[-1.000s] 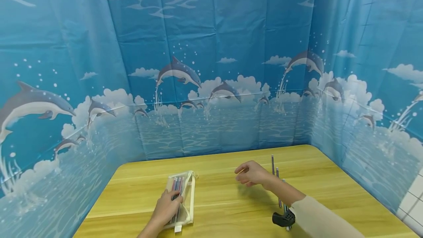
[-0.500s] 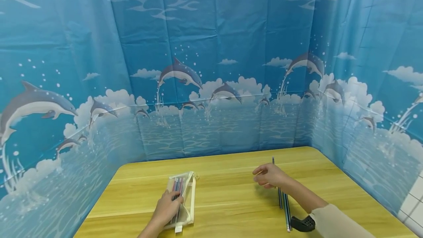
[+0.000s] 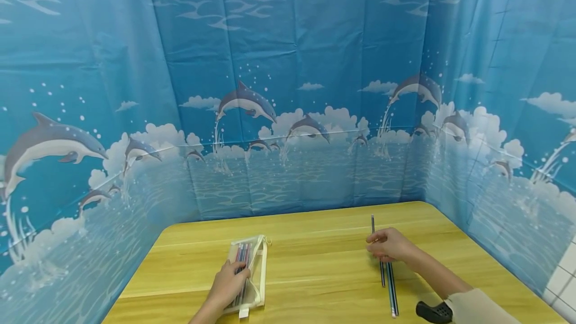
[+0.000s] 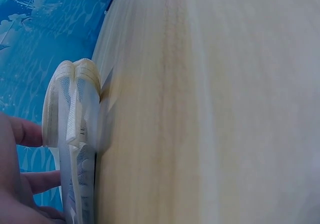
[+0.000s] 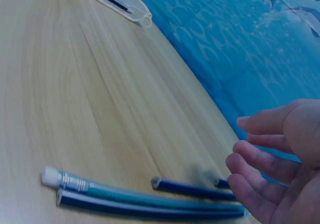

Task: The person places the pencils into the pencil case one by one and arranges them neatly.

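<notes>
My left hand rests on a see-through zippered pencil case with several pencils inside. In the left wrist view, two fingers touch the case as it lies flat on the table. My right hand hovers over loose pencils, fingers loosely bent and holding nothing. Below that hand in the right wrist view lie a teal pencil with a white eraser and a dark blue pencil, side by side. Farther along are two more dark pencil ends, one of them a blue pencil.
The yellow wood-grain table stretches between the case and the loose pencils. A blue dolphin-print curtain hangs behind the table and along both sides. A black wrist device sits by the right sleeve.
My right hand has moved right, from the middle of the table to above the loose pencils. The left hand has stayed on the pencil case.
</notes>
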A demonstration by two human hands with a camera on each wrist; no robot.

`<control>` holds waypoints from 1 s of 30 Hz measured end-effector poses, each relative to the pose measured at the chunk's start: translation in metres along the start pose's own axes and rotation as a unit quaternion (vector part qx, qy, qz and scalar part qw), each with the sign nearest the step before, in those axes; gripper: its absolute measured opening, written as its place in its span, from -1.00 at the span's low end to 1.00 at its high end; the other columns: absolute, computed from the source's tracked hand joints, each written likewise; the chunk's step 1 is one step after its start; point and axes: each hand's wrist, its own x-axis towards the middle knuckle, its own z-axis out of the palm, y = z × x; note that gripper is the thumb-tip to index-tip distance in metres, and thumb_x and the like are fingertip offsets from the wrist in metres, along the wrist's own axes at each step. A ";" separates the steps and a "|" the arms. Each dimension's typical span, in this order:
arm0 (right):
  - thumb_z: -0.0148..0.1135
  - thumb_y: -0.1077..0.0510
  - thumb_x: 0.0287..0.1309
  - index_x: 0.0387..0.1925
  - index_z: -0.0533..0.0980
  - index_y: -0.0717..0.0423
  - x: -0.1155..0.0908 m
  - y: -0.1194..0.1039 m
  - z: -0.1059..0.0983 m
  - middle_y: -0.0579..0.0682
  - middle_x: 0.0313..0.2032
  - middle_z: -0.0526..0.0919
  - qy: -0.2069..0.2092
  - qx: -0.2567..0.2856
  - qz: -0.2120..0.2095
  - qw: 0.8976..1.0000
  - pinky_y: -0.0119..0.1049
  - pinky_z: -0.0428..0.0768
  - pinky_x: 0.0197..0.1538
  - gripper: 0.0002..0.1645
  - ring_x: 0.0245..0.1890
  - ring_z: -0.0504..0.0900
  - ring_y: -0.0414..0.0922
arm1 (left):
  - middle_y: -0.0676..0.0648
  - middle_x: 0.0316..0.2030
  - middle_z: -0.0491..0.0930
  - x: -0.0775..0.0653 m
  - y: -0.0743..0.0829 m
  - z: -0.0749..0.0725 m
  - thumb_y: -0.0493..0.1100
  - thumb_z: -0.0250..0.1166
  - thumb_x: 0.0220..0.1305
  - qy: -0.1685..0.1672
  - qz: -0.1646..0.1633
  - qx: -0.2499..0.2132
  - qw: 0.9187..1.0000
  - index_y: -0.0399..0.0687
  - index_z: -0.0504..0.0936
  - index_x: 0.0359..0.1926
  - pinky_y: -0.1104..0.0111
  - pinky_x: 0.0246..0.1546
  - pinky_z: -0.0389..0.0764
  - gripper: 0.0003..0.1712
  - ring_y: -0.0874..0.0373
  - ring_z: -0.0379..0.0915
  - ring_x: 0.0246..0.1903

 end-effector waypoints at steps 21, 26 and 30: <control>0.37 0.26 0.27 -0.01 0.59 0.42 -0.011 0.047 -0.025 0.07 -0.23 0.66 0.053 -0.035 0.052 0.997 -0.23 0.61 -0.41 -0.66 -0.37 0.61 -0.05 | -0.67 0.40 0.11 -0.003 0.001 0.000 -0.05 0.24 0.24 0.006 0.011 0.006 1.000 -0.27 0.64 0.23 -0.42 0.26 0.19 -0.41 -0.66 0.03 0.37; 0.39 0.23 0.25 -0.12 0.64 0.37 -0.010 0.054 -0.024 0.01 -0.32 0.67 0.075 -0.095 0.025 0.992 -0.16 0.66 -0.32 -0.74 -0.37 0.64 -0.07 | -0.67 0.40 0.12 -0.003 0.001 0.001 -0.05 0.24 0.24 0.005 0.012 0.006 1.000 -0.28 0.64 0.23 -0.42 0.26 0.19 -0.41 -0.66 0.03 0.37; 0.42 0.16 0.23 -0.29 0.69 0.22 -0.010 0.057 -0.019 -0.04 -0.46 0.64 0.094 -0.125 0.022 0.987 -0.20 0.56 -0.38 -0.83 -0.47 0.57 -0.08 | -0.67 0.41 0.11 -0.003 0.001 0.001 -0.05 0.23 0.26 0.004 0.009 0.005 1.000 -0.27 0.63 0.24 -0.42 0.26 0.19 -0.41 -0.66 0.02 0.37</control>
